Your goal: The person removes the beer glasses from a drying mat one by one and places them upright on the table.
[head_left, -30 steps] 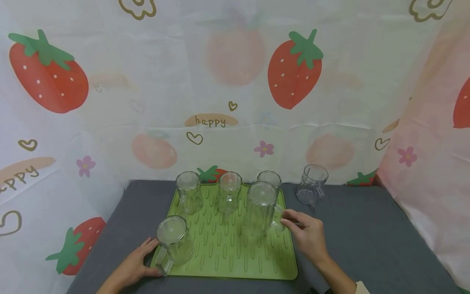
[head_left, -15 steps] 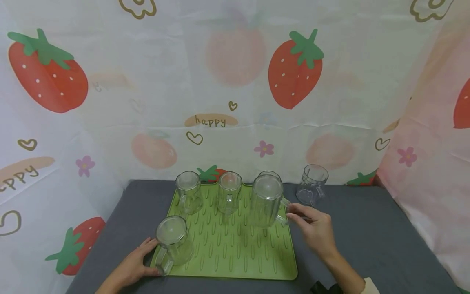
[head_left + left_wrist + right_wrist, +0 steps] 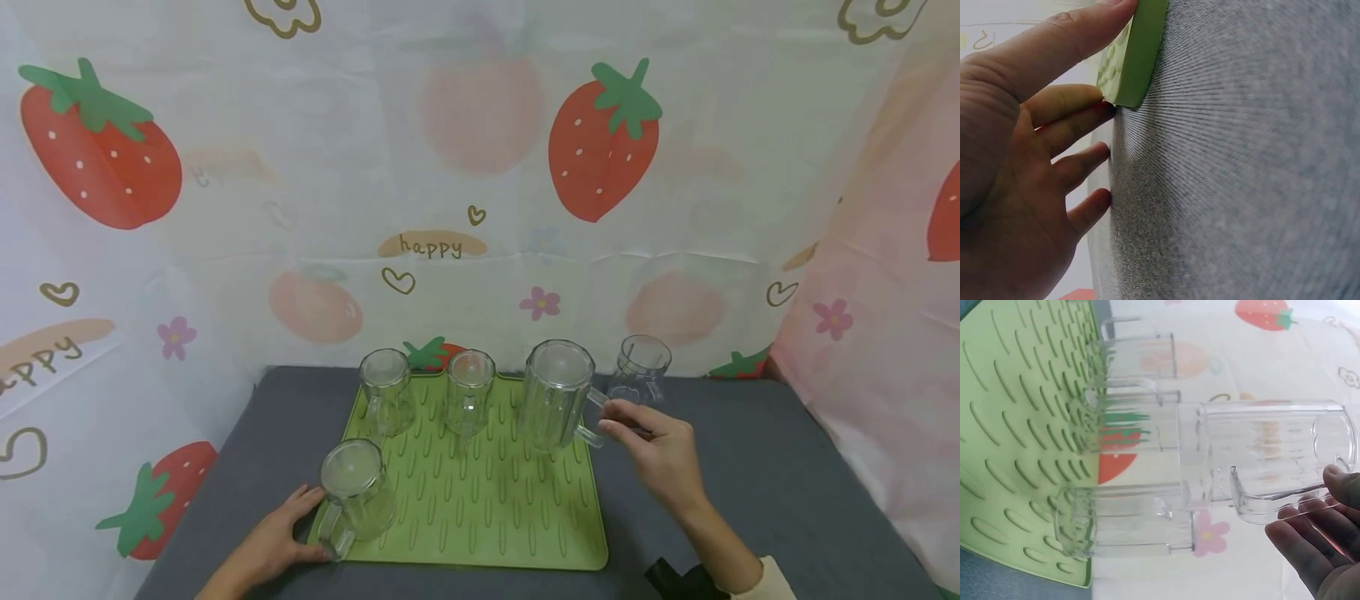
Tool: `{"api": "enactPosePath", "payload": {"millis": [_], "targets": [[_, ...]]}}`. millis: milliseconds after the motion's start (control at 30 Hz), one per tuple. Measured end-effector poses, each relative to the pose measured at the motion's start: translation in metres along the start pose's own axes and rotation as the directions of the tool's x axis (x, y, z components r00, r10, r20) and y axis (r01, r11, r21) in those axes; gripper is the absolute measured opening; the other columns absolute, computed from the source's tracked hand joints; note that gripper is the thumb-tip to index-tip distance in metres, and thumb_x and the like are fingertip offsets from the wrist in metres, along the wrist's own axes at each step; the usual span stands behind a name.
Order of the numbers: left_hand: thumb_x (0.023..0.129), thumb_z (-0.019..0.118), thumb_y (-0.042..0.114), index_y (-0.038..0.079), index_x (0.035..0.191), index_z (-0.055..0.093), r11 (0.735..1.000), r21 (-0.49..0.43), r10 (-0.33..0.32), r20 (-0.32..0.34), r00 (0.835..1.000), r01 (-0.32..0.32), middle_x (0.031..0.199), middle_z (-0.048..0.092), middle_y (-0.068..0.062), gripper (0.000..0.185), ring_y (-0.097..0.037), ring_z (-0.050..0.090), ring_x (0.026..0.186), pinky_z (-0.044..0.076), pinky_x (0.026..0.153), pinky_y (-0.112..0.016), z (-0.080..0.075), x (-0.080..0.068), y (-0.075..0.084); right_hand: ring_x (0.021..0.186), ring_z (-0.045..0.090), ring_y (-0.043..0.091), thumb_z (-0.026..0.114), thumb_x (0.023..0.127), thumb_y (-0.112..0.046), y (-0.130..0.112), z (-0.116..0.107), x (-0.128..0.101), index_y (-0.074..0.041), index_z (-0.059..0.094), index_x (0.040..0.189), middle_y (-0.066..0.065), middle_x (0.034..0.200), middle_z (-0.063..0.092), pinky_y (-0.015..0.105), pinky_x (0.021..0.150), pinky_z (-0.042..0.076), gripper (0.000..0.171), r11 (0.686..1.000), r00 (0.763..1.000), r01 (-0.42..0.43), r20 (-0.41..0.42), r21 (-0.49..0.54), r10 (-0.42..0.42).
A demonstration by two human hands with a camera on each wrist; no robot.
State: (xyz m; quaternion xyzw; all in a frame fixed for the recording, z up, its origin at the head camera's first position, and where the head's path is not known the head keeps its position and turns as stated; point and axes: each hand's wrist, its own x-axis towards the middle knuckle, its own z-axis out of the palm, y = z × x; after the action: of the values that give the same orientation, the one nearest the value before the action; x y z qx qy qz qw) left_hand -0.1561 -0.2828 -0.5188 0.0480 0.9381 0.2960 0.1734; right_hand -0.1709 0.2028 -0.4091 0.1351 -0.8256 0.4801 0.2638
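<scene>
Right hand [image 3: 656,454] pinches faceted clear mug [image 3: 557,400] by handle [image 3: 589,435]; left hand [image 3: 276,533], fingers [image 3: 1063,103] extended, touches ridged green mat [image 3: 487,517].

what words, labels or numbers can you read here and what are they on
"happy": tan patch on the back cloth
"appy": tan strip on the left cloth, cut off by the picture's edge
Faint marks on the back cloth: too blurred
Glass mugs: none readable

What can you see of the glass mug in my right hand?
The glass mug looks clear and colourless, with panelled sides, a flat base and an angular handle. It is upside down, base up. Your right hand pinches the handle, holding the mug raised above the green mat, towards its far right. Whether it touches the mug behind is unclear.
</scene>
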Motion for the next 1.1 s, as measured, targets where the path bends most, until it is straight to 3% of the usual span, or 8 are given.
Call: {"api": "enactPosePath", "payload": {"millis": [233,333,467,667,800,933,1100], "targets": [[0.07,0.086,0.036,-0.005,0.142,0.044,1.0,-0.028,0.012,-0.029,0.999,-0.013,0.147,0.035,-0.037,0.092,-0.057,0.037,0.132,0.042,0.097,-0.066,-0.002,-0.004,0.001,0.081,0.064,-0.013,0.075,0.079,0.006,-0.001,-0.004,0.003,0.002,0.075,0.099,0.016,0.09,0.075,0.008,0.073,0.053,0.021,1.0,1.0,0.014,-0.003,0.009,-0.014],[0.075,0.083,0.034,-0.005,0.14,0.047,0.999,-0.041,0.021,-0.101,0.995,-0.026,0.142,0.043,-0.036,0.084,-0.055,0.041,0.13,0.042,0.098,-0.064,-0.004,-0.007,0.002,0.081,0.064,-0.012,0.074,0.078,0.007,-0.002,-0.005,0.004,0.002,0.075,0.099,0.016,0.091,0.075,0.009,0.073,0.053,0.022,1.0,1.0,0.028,-0.004,0.009,-0.028],[0.083,0.076,0.036,-0.004,0.137,0.052,1.0,-0.027,-0.015,-0.215,0.977,0.009,0.137,0.051,-0.031,0.071,-0.051,0.046,0.128,0.043,0.099,-0.061,-0.011,-0.01,0.005,0.082,0.063,-0.014,0.075,0.079,0.006,-0.003,-0.007,0.004,0.0,0.075,0.1,0.015,0.092,0.075,0.008,0.073,0.053,0.022,0.999,0.999,0.036,-0.006,-0.015,-0.036],[0.096,0.061,0.037,-0.002,0.139,0.05,0.993,-0.116,-0.061,-0.294,0.954,0.028,0.14,0.051,-0.029,0.059,-0.047,0.047,0.129,0.044,0.101,-0.058,-0.021,-0.015,0.019,0.083,0.062,-0.015,0.075,0.078,0.006,-0.007,-0.01,0.003,-0.002,0.076,0.1,0.013,0.091,0.075,0.007,0.071,0.051,0.023,0.996,0.996,0.081,-0.021,-0.036,-0.082],[0.099,0.058,0.033,-0.001,0.137,0.053,0.989,-0.147,-0.037,-0.386,0.922,-0.022,0.138,0.052,-0.029,0.052,-0.047,0.048,0.128,0.043,0.103,-0.059,-0.029,-0.023,0.033,0.083,0.062,-0.015,0.076,0.076,0.008,-0.009,-0.011,0.004,-0.001,0.076,0.099,0.013,0.09,0.075,0.006,0.071,0.051,0.025,0.991,0.991,0.129,-0.031,-0.032,-0.13],[0.099,0.057,0.029,0.0,0.134,0.056,0.988,-0.143,-0.015,-0.489,0.872,-0.063,0.136,0.054,-0.027,0.046,-0.045,0.051,0.125,0.044,0.101,-0.058,-0.036,-0.028,0.048,0.084,0.062,-0.016,0.076,0.075,0.01,-0.01,-0.012,0.004,-0.002,0.076,0.098,0.013,0.089,0.075,0.006,0.07,0.052,0.026,0.987,0.987,0.157,-0.031,-0.027,-0.158],[0.1,0.055,0.029,0.003,0.133,0.058,0.984,-0.158,-0.022,-0.573,0.819,-0.084,0.136,0.057,-0.022,0.042,-0.038,0.053,0.123,0.044,0.101,-0.053,-0.044,-0.03,0.065,0.083,0.062,-0.014,0.077,0.072,0.013,-0.011,-0.012,0.005,-0.003,0.076,0.096,0.012,0.087,0.074,0.007,0.069,0.052,0.028,0.977,0.977,0.212,-0.023,-0.031,-0.213]]}}
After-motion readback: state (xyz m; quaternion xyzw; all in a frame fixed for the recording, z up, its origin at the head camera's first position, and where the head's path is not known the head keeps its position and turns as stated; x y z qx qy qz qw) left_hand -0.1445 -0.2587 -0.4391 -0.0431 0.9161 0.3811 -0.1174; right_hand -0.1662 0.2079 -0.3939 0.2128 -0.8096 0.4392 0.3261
